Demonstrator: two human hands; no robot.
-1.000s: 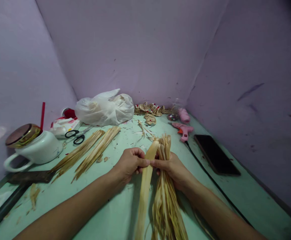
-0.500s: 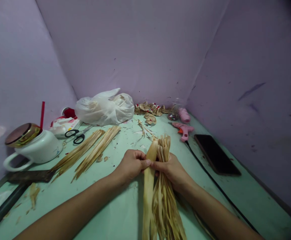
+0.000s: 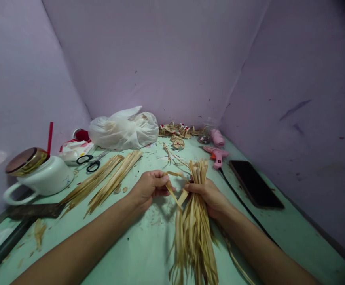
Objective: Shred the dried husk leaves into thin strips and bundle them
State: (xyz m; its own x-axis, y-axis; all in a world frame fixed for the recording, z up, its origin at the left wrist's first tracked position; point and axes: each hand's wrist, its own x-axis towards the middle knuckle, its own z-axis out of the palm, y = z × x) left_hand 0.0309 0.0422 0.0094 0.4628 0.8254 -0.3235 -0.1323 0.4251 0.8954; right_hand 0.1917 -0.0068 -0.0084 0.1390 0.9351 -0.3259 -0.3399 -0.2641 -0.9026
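My right hand (image 3: 209,196) is closed around a bundle of dried, straw-coloured leaf strips (image 3: 200,233), just below its cut top ends. The strips hang down toward the front of the table and fan out. At the left of the bundle, my left hand (image 3: 153,187) pinches a narrow dried leaf strip (image 3: 172,190), which loops across to the right thumb and fingers. Where this strip ends behind the right fingers is hidden.
Two flat sheaves of dried strips (image 3: 116,182) lie left, beside scissors (image 3: 92,166), a white mug (image 3: 49,178) and a dark tool (image 3: 36,209). A white plastic bag (image 3: 125,128) and woven pieces (image 3: 177,142) stand behind. On the right lie a pink glue gun (image 3: 217,154), its cord, and a phone (image 3: 255,184).
The wide strip held flat before the bundle has been drawn aside. My left hand has moved slightly left and up, now pulling a narrow, looped strip away from the bundle.
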